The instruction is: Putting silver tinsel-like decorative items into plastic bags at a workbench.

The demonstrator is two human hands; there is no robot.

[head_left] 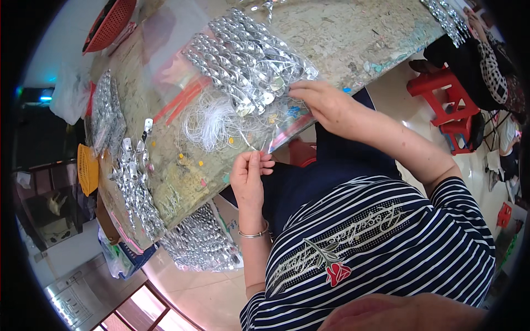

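At the table's near edge, my left hand (250,179) is closed in a pinch. A thin white string seems to run into its fingertips. My right hand (328,110) reaches in from the right, fingers bent together at the near right corner of a pile of shiny silver twisted strips (243,58). What those fingers grip is hidden. Between the hands and the pile, clear plastic with a pink edge (284,134) lies at the table edge. A loose bundle of white string (212,121) rests left of the pile.
The worn table (182,182) carries red strips (185,99), yellow bits, and more silver twists (132,182) at left. A bag of silver pieces (201,240) sits below the edge. Baskets, red (113,25) and yellow (87,170), stand left. A red stool (444,94) and another person (491,71) are right.
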